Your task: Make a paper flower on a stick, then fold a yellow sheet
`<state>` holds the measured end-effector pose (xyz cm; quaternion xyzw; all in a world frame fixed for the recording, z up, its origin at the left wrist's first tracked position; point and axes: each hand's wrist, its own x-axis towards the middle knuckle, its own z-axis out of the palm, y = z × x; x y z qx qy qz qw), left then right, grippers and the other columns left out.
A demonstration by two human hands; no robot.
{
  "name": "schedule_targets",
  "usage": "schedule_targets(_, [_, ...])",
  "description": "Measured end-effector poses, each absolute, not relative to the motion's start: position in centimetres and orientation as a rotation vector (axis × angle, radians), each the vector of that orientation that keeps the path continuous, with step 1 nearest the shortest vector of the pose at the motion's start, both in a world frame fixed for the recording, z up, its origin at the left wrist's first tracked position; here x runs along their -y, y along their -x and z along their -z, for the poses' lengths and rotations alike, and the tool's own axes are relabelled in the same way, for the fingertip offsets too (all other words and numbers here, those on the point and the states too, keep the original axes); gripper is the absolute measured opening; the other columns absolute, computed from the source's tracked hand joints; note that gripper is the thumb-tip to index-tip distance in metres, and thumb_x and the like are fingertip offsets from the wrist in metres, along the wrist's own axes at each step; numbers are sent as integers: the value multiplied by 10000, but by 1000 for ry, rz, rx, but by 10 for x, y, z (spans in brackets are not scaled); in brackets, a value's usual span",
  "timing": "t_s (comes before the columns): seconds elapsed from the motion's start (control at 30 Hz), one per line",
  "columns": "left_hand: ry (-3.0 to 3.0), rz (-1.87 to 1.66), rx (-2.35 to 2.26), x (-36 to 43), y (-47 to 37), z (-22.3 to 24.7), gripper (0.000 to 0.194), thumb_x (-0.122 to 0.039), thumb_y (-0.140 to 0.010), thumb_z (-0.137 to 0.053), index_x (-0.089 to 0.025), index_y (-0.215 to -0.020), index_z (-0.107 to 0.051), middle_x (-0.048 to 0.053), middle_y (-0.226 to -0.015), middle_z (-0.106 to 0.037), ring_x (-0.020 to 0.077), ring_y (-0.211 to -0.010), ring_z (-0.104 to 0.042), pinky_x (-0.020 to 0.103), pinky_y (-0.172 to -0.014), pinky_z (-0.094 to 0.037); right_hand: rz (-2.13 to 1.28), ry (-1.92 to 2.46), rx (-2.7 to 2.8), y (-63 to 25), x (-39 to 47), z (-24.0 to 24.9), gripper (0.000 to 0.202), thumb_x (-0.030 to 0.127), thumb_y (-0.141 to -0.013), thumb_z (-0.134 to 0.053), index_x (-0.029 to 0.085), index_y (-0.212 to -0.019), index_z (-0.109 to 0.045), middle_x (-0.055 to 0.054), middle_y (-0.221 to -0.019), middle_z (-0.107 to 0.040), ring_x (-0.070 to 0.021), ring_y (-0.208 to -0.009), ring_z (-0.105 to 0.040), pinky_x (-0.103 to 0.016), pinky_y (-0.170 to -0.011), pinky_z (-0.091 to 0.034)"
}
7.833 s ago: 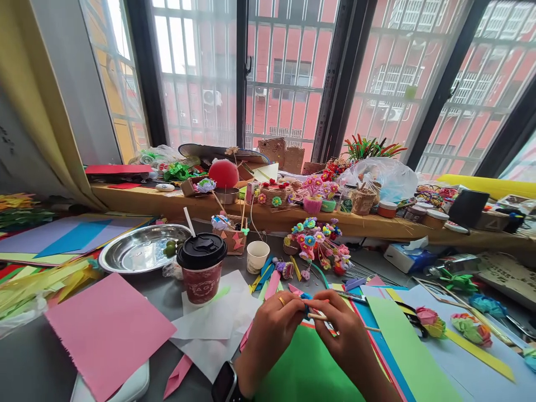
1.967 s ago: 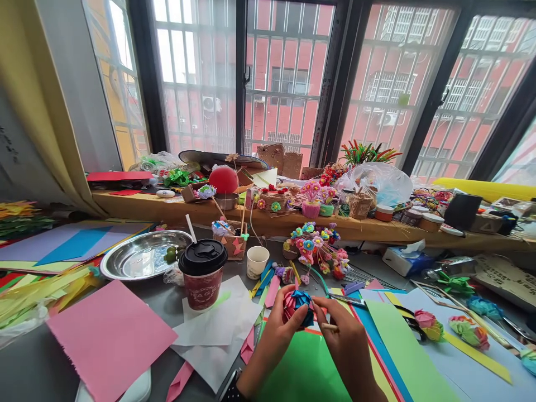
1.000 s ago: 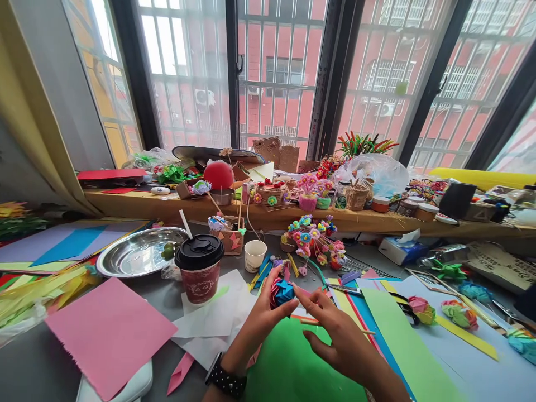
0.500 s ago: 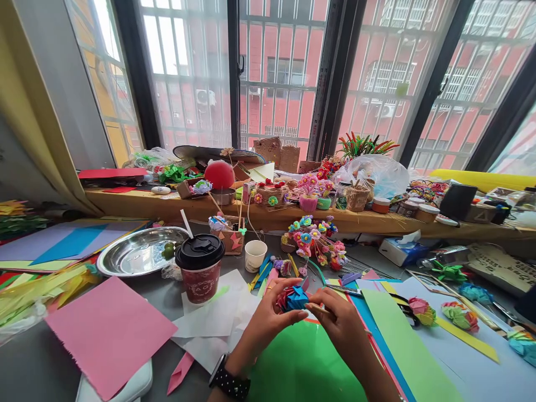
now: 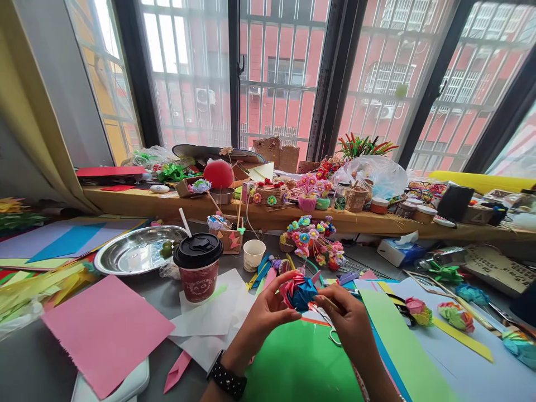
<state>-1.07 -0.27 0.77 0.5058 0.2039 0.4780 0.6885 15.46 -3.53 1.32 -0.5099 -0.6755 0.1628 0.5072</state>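
A folded paper flower (image 5: 302, 292), pink on one side and blue on the other, is held up over a glossy green surface (image 5: 305, 363). My left hand (image 5: 270, 310) is closed around its pink side, thumb below and fingers above. At the blue edge, my right hand (image 5: 348, 319) pinches what looks like a thin tan stick, its fingertips touching or nearly touching the petals. The stick's far end is hidden. A white scissor handle (image 5: 335, 336) shows beneath my right hand.
To the left stand a lidded cup (image 5: 199, 273) with a straw, a metal plate (image 5: 125, 254) and a paper cup (image 5: 254, 255). Pink paper (image 5: 109, 335) lies nearer. Finished-looking paper flowers (image 5: 456, 316) and a green sheet (image 5: 397, 340) lie right. Crafts crowd the windowsill (image 5: 138, 200).
The paper flower has turned and risen slightly, showing more of its blue folds. My right hand has shifted a little right, and the scissor handle has come into view below it.
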Motion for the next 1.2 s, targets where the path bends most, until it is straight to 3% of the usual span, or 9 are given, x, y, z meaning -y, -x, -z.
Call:
schedule_targets(0.23, [-1203, -1059, -463, 1, 11, -7, 618, -205, -528, -753, -229, -1106, -536, 70, -1152, -539, 277, -1039, -490, 364, -866, -392, -478, 1221, 1620, -156, 34, -13, 284, 419, -770, -498, 173, -686, -613, -15, -644, -573, -134, -579, -511, -209, -507, -395])
schedule_targets(0.73, [-1293, -998, -493, 5, 15, -12, 470, -214, -563, -729, -206, -1008, -576, 55, -1050, -562, 207, -889, -543, 286, -761, -424, -614, 1181, 1595, -150, 37, -13, 317, 450, -674, -594, 168, -554, -515, 48, -539, -417, -86, -482, -360, -197, -443, -270])
schedule_targets(1.2, [-1295, -1033, -424, 7, 10, -11, 426, -176, -578, -723, -219, -979, -586, 37, -1008, -564, 206, -934, -521, 282, -788, -412, -759, 1193, 1589, -153, 35, -10, 258, 399, -637, -642, 169, -592, -533, 24, -610, -455, -109, -538, -397, -210, -485, -319])
